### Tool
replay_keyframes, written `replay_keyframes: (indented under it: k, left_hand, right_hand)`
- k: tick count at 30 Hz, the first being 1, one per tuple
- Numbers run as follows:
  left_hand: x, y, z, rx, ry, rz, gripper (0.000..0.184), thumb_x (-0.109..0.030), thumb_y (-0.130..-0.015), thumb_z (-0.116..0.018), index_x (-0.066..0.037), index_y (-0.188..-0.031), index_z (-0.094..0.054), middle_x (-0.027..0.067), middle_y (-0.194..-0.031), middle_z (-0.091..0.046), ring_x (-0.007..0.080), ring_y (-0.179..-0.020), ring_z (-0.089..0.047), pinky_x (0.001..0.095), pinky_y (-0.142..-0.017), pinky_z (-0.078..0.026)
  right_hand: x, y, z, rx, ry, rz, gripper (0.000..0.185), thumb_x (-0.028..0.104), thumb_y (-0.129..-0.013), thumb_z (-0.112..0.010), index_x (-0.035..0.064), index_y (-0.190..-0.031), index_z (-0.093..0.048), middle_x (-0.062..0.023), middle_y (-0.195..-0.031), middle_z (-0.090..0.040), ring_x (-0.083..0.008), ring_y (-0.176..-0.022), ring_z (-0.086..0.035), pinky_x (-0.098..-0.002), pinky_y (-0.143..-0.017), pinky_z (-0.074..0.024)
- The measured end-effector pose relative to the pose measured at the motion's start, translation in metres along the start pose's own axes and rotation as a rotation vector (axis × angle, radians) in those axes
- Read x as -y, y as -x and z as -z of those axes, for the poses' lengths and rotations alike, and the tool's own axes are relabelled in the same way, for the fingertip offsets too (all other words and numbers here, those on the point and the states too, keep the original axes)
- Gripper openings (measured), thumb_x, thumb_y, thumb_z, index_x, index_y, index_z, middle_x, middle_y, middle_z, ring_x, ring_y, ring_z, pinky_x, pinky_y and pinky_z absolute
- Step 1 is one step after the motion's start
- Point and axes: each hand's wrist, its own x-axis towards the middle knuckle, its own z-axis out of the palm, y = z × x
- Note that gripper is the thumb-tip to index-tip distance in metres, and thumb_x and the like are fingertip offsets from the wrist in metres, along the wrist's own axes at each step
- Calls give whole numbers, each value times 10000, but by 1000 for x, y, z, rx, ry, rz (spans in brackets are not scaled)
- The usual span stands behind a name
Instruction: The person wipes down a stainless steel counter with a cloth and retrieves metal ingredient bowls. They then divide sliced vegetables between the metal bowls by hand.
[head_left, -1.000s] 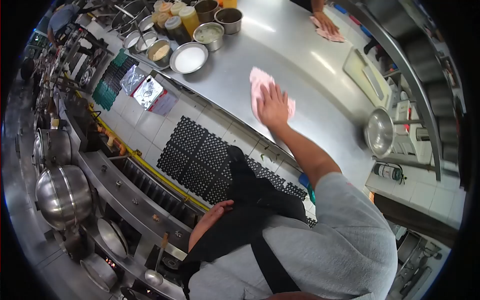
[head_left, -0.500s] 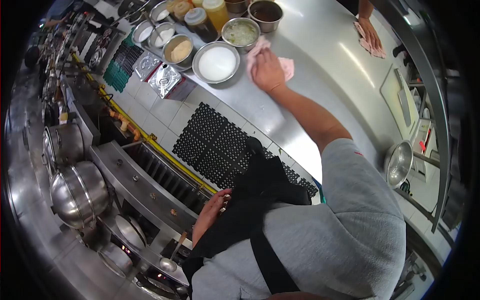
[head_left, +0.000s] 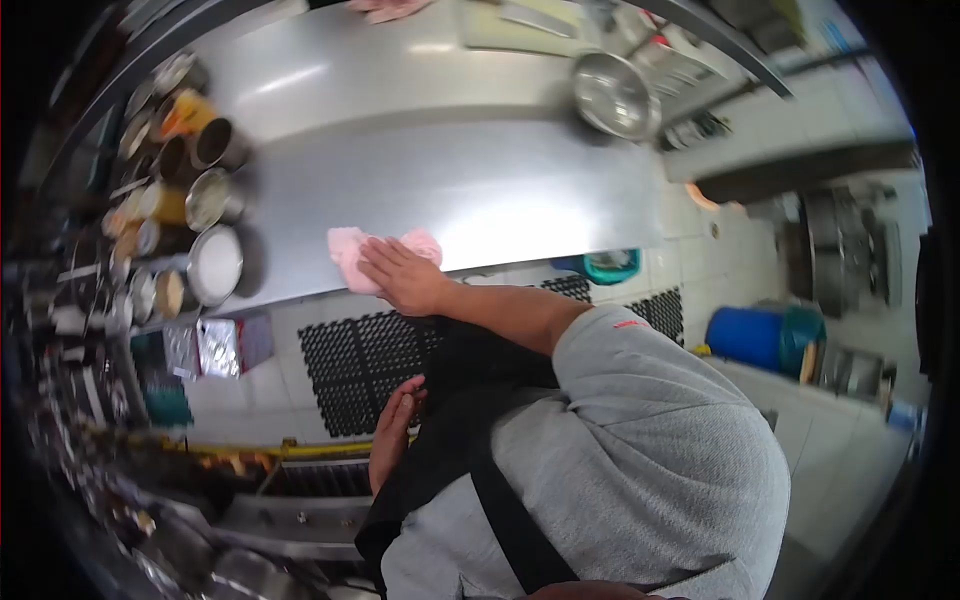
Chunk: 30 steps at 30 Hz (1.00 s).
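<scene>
My right hand (head_left: 408,280) presses a pink cloth (head_left: 347,262) down onto the steel table (head_left: 480,165), close to its near edge. Folds of the cloth stick out on both sides of the fingers. My left hand (head_left: 393,432) hangs beside the black apron, away from the table, with nothing visible in it and its fingers loosely bent. To the left of the cloth stands a metal bowl of white powder or grains (head_left: 215,265). A container with pale contents (head_left: 208,200) is just behind that bowl.
Sauce bottles (head_left: 163,203) and metal pots (head_left: 220,145) crowd the table's left end. At the far side lie a second pink cloth (head_left: 390,8) and a cutting board (head_left: 485,32) with a knife (head_left: 538,19). A metal bowl (head_left: 612,95) sits at the right. Black mats (head_left: 345,375) cover the floor.
The view has swung to the right. My right hand has slid the cloth away from the bowls, toward the near edge. The other person's hand has left view; my left hand still hangs down.
</scene>
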Motion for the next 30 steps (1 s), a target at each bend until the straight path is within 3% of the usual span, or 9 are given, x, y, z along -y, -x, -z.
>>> replay_keyframes:
  k: [5,9,11,13,16,22,26,28,30]
  left_hand:
    - [33,-5,-32,264,-102,39,468,-366,-1173,-509,-54,-1512,-593,64,-1458,-618,180,-1348,-545,325,-1174,-400]
    - [51,-3,-49,340,-71,105,480,-377,-1175,-502,-63,-1529,-586,78,-1380,-618,145,-1318,-517,283,-1141,-393]
    - [41,12,-61,304,-66,123,471,-372,-1175,-507,-67,-1525,-586,75,-1349,-631,133,-1272,-548,269,-1110,-421]
    - [35,22,-70,223,-16,121,459,-367,-1172,-521,-64,-1509,-597,66,-1340,-645,129,-1229,-586,267,-1083,-453]
    - [37,29,-77,101,-34,83,464,-367,-1173,-524,-61,-1518,-582,63,-1340,-655,130,-1204,-614,269,-1072,-476]
    - [114,-32,-80,67,66,-191,482,-368,-1176,-512,-28,-1511,-584,87,-1407,-646,168,-1273,-604,317,-1127,-465]
    - [83,-56,-155,127,257,-111,494,-379,-1173,-511,-13,-1493,-596,93,-1421,-644,177,-1289,-600,325,-1131,-460]
    - [60,-70,-186,69,-276,-170,504,-391,-1171,-511,-13,-1496,-589,89,-1407,-651,167,-1281,-606,308,-1116,-463]
    - [44,-81,-227,91,-220,-135,507,-398,-1170,-512,-14,-1490,-594,87,-1404,-653,162,-1272,-611,301,-1110,-465]
  right_hand:
    - [-70,188,73,-260,222,-316,711,369,-1025,-629,-41,-1571,-429,-299,-1654,-405,-456,-1582,-337,-566,-1308,-248]
    - [-117,298,132,-320,461,-847,766,440,-1006,-642,-59,-1548,-431,-321,-1572,-474,-480,-1506,-414,-551,-1274,-302]
    - [-124,325,170,-323,408,-1183,764,463,-1047,-595,-84,-1557,-439,-352,-1582,-483,-503,-1509,-429,-572,-1260,-321]
    - [-184,366,154,-441,710,-1271,791,489,-1049,-576,-93,-1563,-428,-362,-1581,-474,-508,-1514,-414,-583,-1269,-299]
    - [-211,359,183,-466,525,-1440,903,558,-1040,-552,-115,-1610,-362,-377,-1671,-354,-523,-1590,-295,-624,-1305,-203]
    - [-270,319,222,-581,448,-1368,894,533,-1021,-582,-132,-1582,-375,-407,-1642,-349,-541,-1587,-267,-611,-1316,-170]
    - [-307,285,222,-651,435,-1344,890,531,-1018,-589,-119,-1590,-385,-357,-1667,-353,-488,-1609,-251,-584,-1326,-160]
    - [-323,260,212,-647,416,-1346,906,528,-1016,-585,-116,-1613,-363,-336,-1702,-317,-472,-1630,-215,-567,-1336,-138]
    - [-327,226,206,-628,317,-1361,922,517,-1018,-571,-128,-1630,-326,-336,-1733,-263,-485,-1645,-171,-557,-1343,-117]
